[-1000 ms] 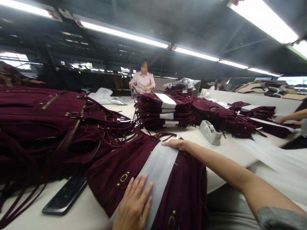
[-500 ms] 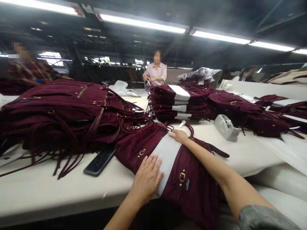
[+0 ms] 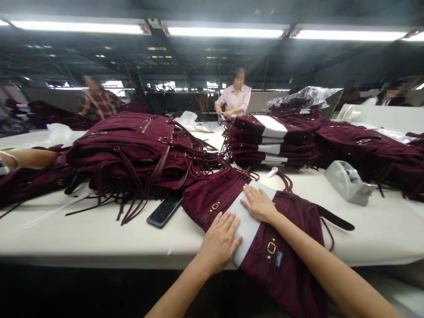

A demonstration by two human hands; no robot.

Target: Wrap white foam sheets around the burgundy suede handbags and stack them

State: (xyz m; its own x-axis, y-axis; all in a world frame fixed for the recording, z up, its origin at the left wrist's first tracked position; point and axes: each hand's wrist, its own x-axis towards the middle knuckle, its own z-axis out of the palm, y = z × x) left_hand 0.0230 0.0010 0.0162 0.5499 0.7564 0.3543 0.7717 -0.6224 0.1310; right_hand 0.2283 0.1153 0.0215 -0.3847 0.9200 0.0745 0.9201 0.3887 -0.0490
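Note:
A maroon fabric bag (image 3: 298, 260) with brass buckles lies at the table's front edge, its lower part hanging over. Across its middle runs a pale grey paper band (image 3: 249, 236). My left hand (image 3: 221, 240) rests flat on the band's left side, fingers outstretched. Higher up, my right hand (image 3: 259, 202) lies on the same band with its fingers spread. Neither hand grips anything. Beyond the bag's top edge are its looped handles (image 3: 285, 180) and a white tag (image 3: 272, 172). A dark strap (image 3: 338, 218) sticks out to the right.
A black phone (image 3: 164, 211) lies left of the bag, beside a heap of maroon bags (image 3: 129, 145). Banded bags (image 3: 274, 132) are stacked behind. A grey tape dispenser (image 3: 349, 182) stands right. Another person's arm (image 3: 33, 159) reaches in from the left; a co-worker (image 3: 234, 97) stands opposite.
The view has swung left, so things appear farther right. My right hand has slid down from the band's top end and flattened out. Another person's arm has come into view at left.

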